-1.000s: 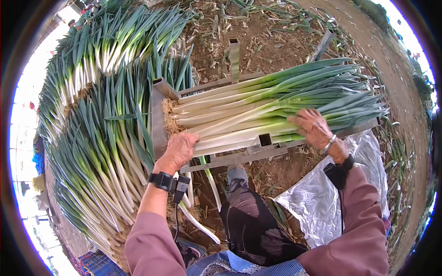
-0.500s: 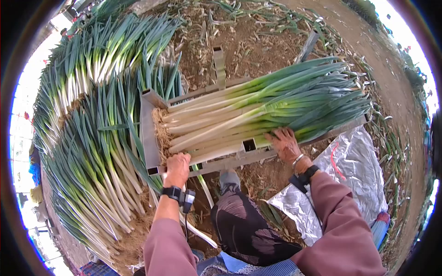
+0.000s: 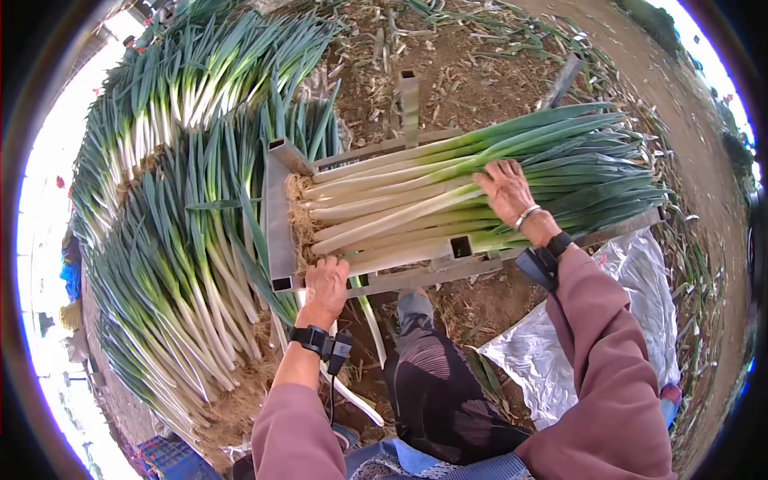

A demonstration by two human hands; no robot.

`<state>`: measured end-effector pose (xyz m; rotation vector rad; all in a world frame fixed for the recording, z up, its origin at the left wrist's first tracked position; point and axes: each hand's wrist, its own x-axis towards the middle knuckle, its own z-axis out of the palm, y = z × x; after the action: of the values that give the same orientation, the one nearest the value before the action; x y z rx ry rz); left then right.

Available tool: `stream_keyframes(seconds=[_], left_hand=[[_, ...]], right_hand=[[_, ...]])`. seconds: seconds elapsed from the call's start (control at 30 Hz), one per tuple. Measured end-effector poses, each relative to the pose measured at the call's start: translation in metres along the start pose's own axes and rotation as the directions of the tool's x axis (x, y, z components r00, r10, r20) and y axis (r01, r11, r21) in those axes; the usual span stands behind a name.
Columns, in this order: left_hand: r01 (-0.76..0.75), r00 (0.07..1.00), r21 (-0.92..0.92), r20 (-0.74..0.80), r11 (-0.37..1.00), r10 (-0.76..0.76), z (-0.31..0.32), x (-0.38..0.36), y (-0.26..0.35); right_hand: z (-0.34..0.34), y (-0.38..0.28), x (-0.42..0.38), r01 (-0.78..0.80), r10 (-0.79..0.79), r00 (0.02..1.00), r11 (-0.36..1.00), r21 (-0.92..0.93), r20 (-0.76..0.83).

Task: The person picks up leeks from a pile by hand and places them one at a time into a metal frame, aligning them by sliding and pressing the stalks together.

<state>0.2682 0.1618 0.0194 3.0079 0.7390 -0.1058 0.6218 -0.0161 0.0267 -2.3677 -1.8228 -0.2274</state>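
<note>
Long green onions (image 3: pixel 400 196) lie in a metal frame (image 3: pixel 280 228), white root ends against its left plate and green leaves to the right. My left hand (image 3: pixel 326 286) is at the near root end, its fingers curled over the lowest white stalk by the frame's front bar. Farther right, my right hand (image 3: pixel 506 190) rests on top of the bundle where white turns to green, fingers together and bent over the stalks; its fingertips touch the upper stalks.
Large piles of green onions (image 3: pixel 184 272) cover the ground on the left. A silver sheet (image 3: pixel 552 344) lies at the lower right. Upright metal posts (image 3: pixel 409 108) rise behind the bundle. A few loose stalks (image 3: pixel 356 396) lie near my leg (image 3: pixel 436 384).
My right hand has moved up from the bundle's near edge onto its top. My left hand remains at the root end. The whole view has shifted slightly.
</note>
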Motion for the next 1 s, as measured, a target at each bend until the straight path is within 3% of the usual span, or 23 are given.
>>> stream_keyframes(seconds=[0.03, 0.07, 0.13, 0.27, 0.33, 0.37, 0.47, 0.5, 0.53, 0.6, 0.67, 0.7, 1.0], left_hand=[[0.032, 0.998, -0.103, -0.044, 0.994, -0.037, -0.016, 0.0, 0.007], [0.043, 0.998, -0.103, -0.039, 0.994, -0.048, -0.021, 0.0, 0.008], [0.019, 0.92, 0.003, -0.391, 1.0, -0.016, -0.027, 0.003, 0.01], [0.045, 0.905, -0.105, -0.418, 0.993, -0.085, -0.044, 0.022, 0.022], [0.049, 0.955, -0.295, -0.266, 0.954, -0.131, -0.034, 0.033, 0.015], [0.048, 0.957, -0.3, -0.258, 0.953, -0.129, -0.031, 0.036, 0.014], [-0.023, 0.982, -0.315, -0.185, 0.949, -0.038, -0.025, 0.041, 0.009], [-0.037, 0.955, -0.343, -0.288, 0.939, -0.067, -0.025, 0.039, 0.011], [-0.038, 0.957, -0.345, -0.283, 0.938, -0.065, -0.028, 0.037, 0.013], [-0.076, 0.929, -0.149, -0.369, 0.986, 0.016, -0.034, 0.033, 0.013], [-0.089, 0.913, -0.064, -0.404, 0.994, 0.055, -0.022, 0.023, 0.017], [-0.074, 0.936, -0.067, -0.349, 0.995, 0.046, -0.01, 0.016, 0.018], [-0.02, 0.991, -0.149, -0.132, 0.989, 0.0, 0.01, 0.016, 0.012]], right_hand=[[0.003, 0.004, 0.001, 0.024, -0.025, 0.998, 1.0, -0.002, -0.054], [-0.01, 0.005, 0.004, 0.068, -0.069, 0.997, 0.997, 0.048, 0.019], [-0.024, 0.004, 0.008, 0.11, -0.109, 0.993, 0.993, 0.038, -0.038], [-0.076, -0.003, 0.017, 0.119, -0.122, 0.982, 0.992, -0.031, -0.143], [-0.097, -0.01, 0.017, 0.208, -0.278, 0.875, 0.955, -0.211, -0.397], [-0.097, -0.008, 0.011, 0.205, -0.279, 0.873, 0.954, -0.219, -0.399], [-0.079, 0.006, -0.011, 0.181, -0.243, 0.898, 0.964, -0.196, -0.367], [-0.077, 0.009, -0.023, 0.149, -0.185, 0.963, 0.972, -0.184, -0.194], [-0.076, 0.005, -0.033, 0.146, -0.181, 0.965, 0.972, -0.182, -0.19], [-0.075, -0.005, -0.05, 0.16, -0.142, 0.98, 0.978, -0.133, 0.139], [-0.057, -0.015, -0.07, 0.129, -0.119, 0.983, 0.99, -0.065, 0.14], [-0.048, -0.016, -0.075, 0.09, -0.089, 0.986, 0.996, -0.001, 0.141], [-0.018, -0.02, -0.083, 0.085, -0.078, 0.99, 0.995, -0.053, 0.12]])
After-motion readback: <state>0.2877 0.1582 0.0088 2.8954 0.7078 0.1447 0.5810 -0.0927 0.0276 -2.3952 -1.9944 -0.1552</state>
